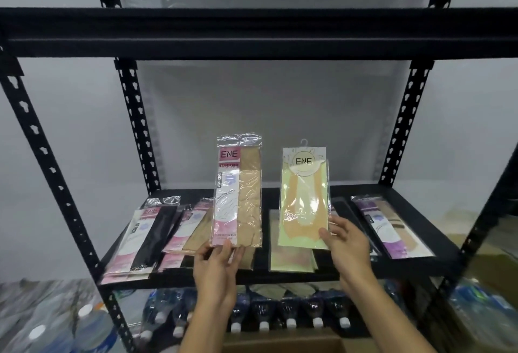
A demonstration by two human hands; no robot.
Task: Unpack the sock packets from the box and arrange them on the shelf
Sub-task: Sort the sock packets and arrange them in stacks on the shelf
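Note:
My left hand (217, 263) grips the bottom edge of a pink-labelled packet of beige socks (238, 193), held upright above the black shelf (252, 278). My right hand (346, 243) holds a shiny yellow-green sock packet (305, 198) upright by its lower right corner. On the shelf lie a packet with black socks (145, 237) at the left, pink-and-beige packets (185, 232) beside it, a yellow-green stack (291, 257) under my right hand, and a purple-labelled packet (392, 226) at the right. The cardboard box (283, 345) shows at the bottom edge.
Black perforated uprights (44, 156) frame the rack, and an upper shelf beam (252, 33) runs across above. Bottles with white caps (291, 313) fill the level below. More wrapped water bottles (56, 324) stand at the lower left and right.

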